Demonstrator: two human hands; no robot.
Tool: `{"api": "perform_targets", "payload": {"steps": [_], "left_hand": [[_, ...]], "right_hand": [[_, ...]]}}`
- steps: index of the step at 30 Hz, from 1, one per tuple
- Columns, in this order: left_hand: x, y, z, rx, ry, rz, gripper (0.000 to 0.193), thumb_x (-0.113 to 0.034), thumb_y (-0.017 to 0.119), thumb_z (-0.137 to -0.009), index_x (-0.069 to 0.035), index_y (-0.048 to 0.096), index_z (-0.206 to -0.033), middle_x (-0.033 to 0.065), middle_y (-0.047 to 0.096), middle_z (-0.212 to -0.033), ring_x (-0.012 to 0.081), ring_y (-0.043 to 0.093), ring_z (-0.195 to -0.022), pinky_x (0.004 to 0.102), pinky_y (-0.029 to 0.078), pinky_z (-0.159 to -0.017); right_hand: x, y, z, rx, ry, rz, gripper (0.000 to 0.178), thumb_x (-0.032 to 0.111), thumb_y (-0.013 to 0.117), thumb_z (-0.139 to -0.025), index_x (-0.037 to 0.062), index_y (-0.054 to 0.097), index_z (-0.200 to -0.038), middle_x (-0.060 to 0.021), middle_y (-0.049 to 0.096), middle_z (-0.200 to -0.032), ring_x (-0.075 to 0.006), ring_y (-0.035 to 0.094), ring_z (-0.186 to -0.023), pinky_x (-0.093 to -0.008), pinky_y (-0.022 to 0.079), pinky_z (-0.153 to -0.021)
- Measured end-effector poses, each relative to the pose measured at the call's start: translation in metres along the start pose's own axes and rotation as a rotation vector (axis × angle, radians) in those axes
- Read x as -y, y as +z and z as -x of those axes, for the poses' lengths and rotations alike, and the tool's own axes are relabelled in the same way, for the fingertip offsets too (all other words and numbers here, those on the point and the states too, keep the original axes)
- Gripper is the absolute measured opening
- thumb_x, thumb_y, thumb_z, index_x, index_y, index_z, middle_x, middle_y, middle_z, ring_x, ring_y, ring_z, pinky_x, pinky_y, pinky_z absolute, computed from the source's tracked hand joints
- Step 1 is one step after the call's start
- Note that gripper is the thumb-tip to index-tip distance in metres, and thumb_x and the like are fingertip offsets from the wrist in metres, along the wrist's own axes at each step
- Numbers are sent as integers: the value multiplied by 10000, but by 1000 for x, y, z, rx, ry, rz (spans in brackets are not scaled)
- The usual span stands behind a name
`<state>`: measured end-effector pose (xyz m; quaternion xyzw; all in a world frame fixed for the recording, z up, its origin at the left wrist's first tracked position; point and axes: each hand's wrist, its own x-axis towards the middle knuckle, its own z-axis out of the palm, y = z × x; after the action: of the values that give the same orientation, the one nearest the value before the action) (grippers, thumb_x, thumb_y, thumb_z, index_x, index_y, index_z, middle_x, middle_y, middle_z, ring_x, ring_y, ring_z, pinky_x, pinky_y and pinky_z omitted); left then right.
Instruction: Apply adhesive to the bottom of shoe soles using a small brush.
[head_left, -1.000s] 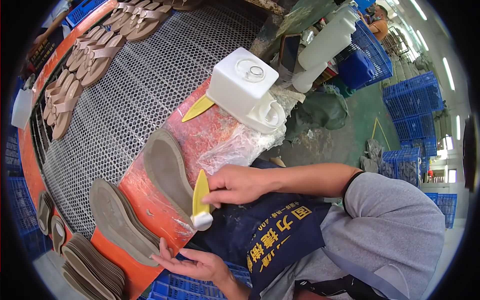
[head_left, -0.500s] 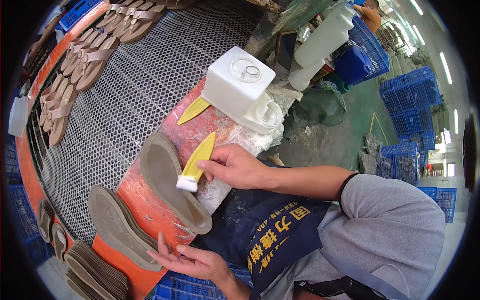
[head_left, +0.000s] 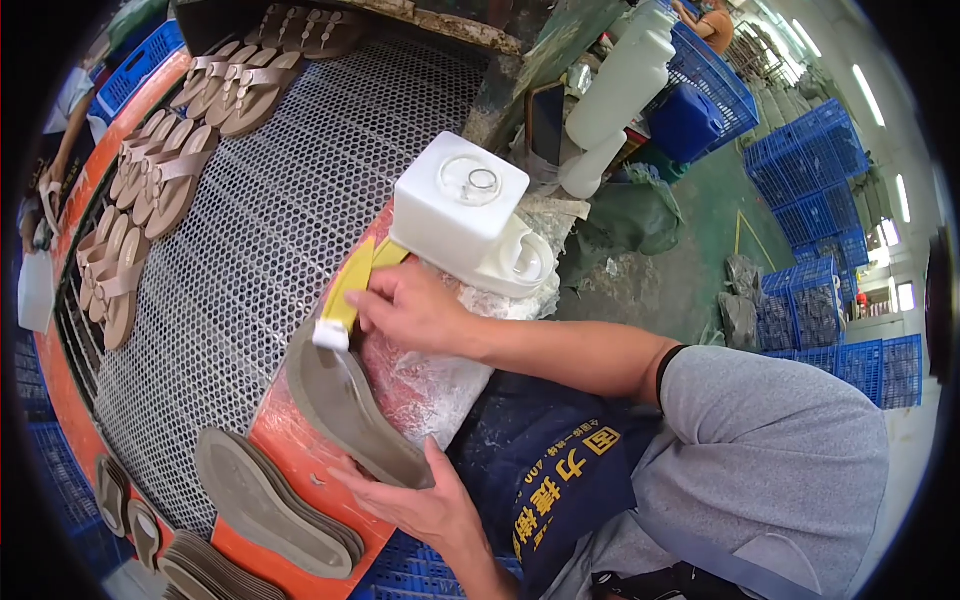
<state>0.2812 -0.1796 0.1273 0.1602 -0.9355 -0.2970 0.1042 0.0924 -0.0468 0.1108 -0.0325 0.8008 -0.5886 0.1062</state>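
A yellow-handled brush [head_left: 344, 298] with a white head is pinched in my right hand [head_left: 408, 308]. Its head is at the upper end of a taupe shoe sole [head_left: 350, 405] lying on the red work surface. Around the sole's lower end curl the fingers and thumb of my left hand [head_left: 425, 500]. A shiny streak shows on the sole's upper face below the brush. Just beyond my right hand stands a white plastic glue container [head_left: 452, 195] with a side spout cup. A second yellow handle [head_left: 388, 254] lies partly hidden against its base.
Stacked soles [head_left: 275, 505] lie nearer the lower edge, with another stack [head_left: 215, 570] beside them. A perforated metal mesh [head_left: 270, 200] spans the left, carrying rows of thong sandals [head_left: 175, 170]. Bottles [head_left: 615, 100] and a blue jug [head_left: 685, 125] stand at the upper right. Another person's arm [head_left: 70, 140] shows far left.
My right hand has moved the brush up and left to the sole's upper end. My left hand has come onto the sole's lower end and taken hold. The whole view has shifted slightly.
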Motion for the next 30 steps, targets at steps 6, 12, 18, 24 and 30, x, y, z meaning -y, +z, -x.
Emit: {"api": "perform_targets", "payload": {"steps": [6, 12, 18, 24, 30], "left_hand": [[6, 2, 2, 20, -23, -13, 1003, -152, 749, -888, 69, 127, -1643, 349, 416, -1537, 494, 513, -1334, 520, 417, -1135], [7, -1, 2, 19, -90, 24, 1001, -117, 723, -882, 77, 104, -1645, 376, 408, -1538, 495, 534, -1330, 505, 429, -1128], [0, -9, -4, 19, -132, 61, 1001, -91, 697, -877, 75, 81, -1648, 389, 418, -1527, 498, 538, -1336, 495, 446, -1115], [4, -9, -2, 30, -147, 72, 1000, -85, 692, -872, 72, 80, -1648, 391, 427, -1518, 500, 537, -1336, 493, 457, -1105], [4, -10, -4, 12, -137, 67, 997, -83, 710, -868, 65, 102, -1645, 371, 468, -1495, 486, 566, -1301, 489, 466, -1091]], "right_hand": [[-6, 9, -31, -66, 26, -113, 290, 213, 634, -1026, 45, 729, -810, -7, 692, -712, -123, 525, -549, -288, 463, -534], [18, 6, -37, 160, -38, -17, 284, 208, 626, -1007, 41, 738, -805, -27, 722, -716, -149, 591, -581, -295, 500, -578], [12, 24, -50, 37, -210, 48, 285, 209, 657, -997, 46, 723, -773, -16, 703, -684, -158, 565, -544, -313, 490, -544], [28, 34, -48, 525, -371, 124, 278, 210, 669, -980, 49, 723, -761, -13, 718, -702, -166, 577, -549, -318, 496, -553], [34, 41, -57, 384, -312, 79, 260, 218, 675, -980, 49, 734, -792, -2, 697, -669, -168, 557, -531, -325, 484, -542]]}}
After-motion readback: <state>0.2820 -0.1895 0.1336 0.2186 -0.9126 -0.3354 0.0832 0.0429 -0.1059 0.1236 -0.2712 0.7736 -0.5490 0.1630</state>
